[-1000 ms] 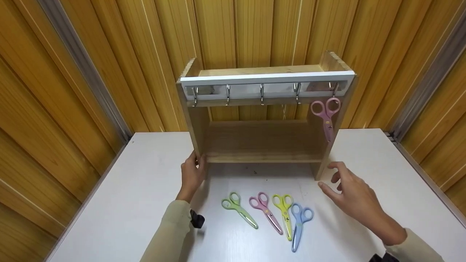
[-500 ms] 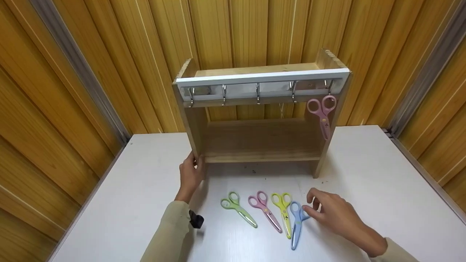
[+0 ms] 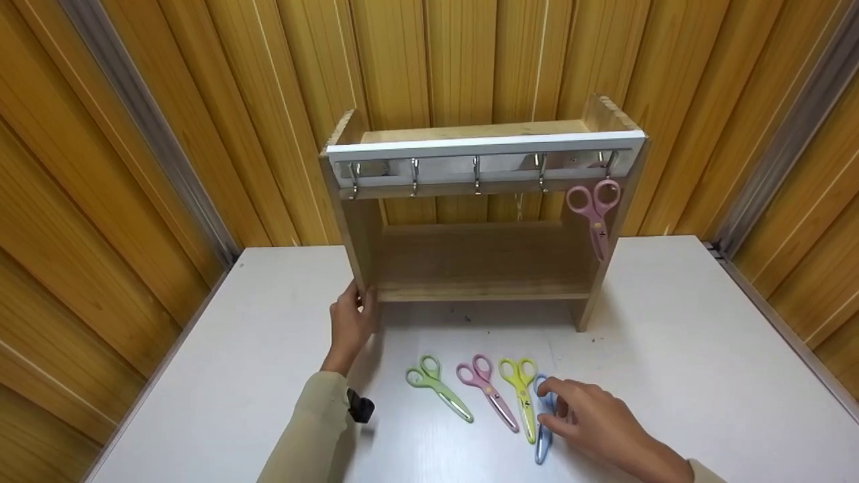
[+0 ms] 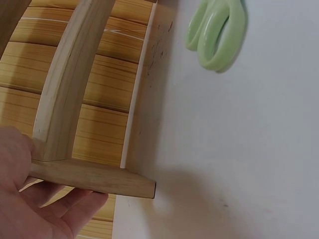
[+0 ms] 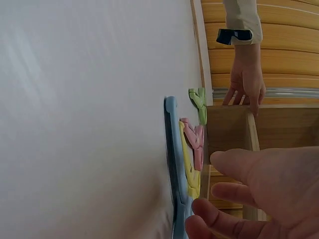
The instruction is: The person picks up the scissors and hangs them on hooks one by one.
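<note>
My left hand (image 3: pixel 350 329) grips the lower left side panel of a wooden shelf (image 3: pixel 483 295), thumb at the front; the left wrist view shows fingers behind the panel. Over the blue scissors (image 3: pixel 543 448) hovers my right hand (image 3: pixel 600 419), thumb and fingers bent and apart, hiding part of the handles. In the right wrist view a gap shows between thumb and fingers near the blue scissors (image 5: pixel 174 149). Left of them lie yellow scissors (image 3: pixel 526 399), pink scissors (image 3: pixel 495 397) and green scissors (image 3: pixel 443 390). Another pink pair of scissors (image 3: pixel 598 225) hangs from the rightmost hook.
Along the shelf's top front runs a white rail (image 3: pixel 510 143) bearing several metal hooks (image 3: pixel 477 178). The shelf stands on a white table (image 3: pixel 268 376). Wood-panelled walls (image 3: pixel 463 67) close in the back and sides.
My right hand has come left and towards me from beside the shelf's right leg to the blue scissors. My left hand has kept its grip on the panel.
</note>
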Demonstrator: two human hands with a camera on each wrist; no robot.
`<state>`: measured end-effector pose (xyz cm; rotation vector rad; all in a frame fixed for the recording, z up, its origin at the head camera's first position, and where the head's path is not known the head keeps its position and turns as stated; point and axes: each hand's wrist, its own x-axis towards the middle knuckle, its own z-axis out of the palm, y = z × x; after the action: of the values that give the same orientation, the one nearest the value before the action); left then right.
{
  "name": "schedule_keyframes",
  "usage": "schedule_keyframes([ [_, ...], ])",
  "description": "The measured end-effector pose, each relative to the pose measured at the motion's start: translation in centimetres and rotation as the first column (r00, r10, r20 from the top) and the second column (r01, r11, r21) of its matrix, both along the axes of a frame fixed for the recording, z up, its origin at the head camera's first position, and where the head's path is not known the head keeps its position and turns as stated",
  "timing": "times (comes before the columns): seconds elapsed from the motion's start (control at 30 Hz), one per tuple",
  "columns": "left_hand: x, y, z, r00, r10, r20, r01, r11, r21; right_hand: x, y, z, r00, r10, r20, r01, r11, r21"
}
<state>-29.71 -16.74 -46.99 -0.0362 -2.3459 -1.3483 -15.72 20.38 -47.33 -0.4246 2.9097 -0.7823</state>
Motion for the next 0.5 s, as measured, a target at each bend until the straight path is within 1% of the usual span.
schedule_keyframes([
  [0.17, -0.1, -0.1, 0.0, 1.0, 0.003, 0.015, -0.003, 1.0, -0.004, 0.5, -0.9, -0.2, 0.999, -0.043, -0.033, 0.045, 0.997, 0.063],
  [0.27, -0.1, -0.1, 0.0, 1.0, 0.006, 0.017, -0.006, 1.0, -0.004, 0.8, -1.2, -0.5, 0.997, -0.054, -0.056, 0.059, 0.994, 0.097],
  [0.5, -0.1, 0.0, 0.0, 1.0, -0.009, -0.002, 0.009, 1.0, -0.001, 1.4, -1.1, -1.1, 0.99, -0.015, -0.142, 0.035, 0.99, 0.137],
])
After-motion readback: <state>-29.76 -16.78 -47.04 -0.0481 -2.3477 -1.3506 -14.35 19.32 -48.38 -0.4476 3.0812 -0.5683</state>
